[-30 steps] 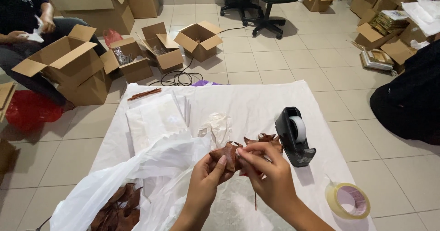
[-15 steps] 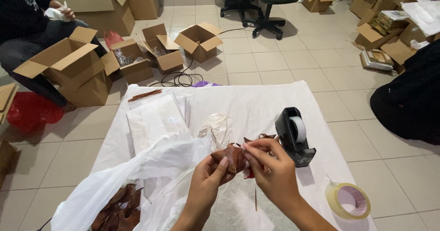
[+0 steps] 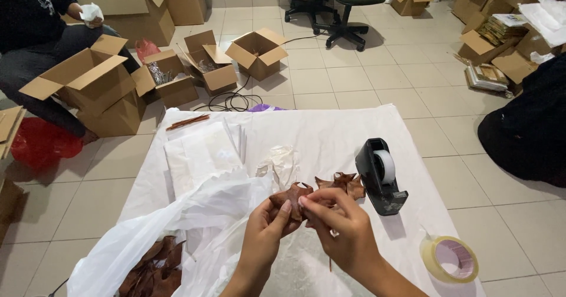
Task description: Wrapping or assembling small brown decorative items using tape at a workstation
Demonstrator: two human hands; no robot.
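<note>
Both hands, left hand (image 3: 266, 232) and right hand (image 3: 339, 226), pinch a dried brown leaf (image 3: 292, 198) in a tight grip above the white surface (image 3: 318, 138), near the tape dispenser (image 3: 380, 176).

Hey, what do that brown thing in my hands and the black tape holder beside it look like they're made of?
The brown leaf looks like dried plant matter: matte, lobed, curled edges, though an artificial leaf can't be excluded. The tape dispenser looks like moulded black plastic, smooth with a dull sheen.
</note>
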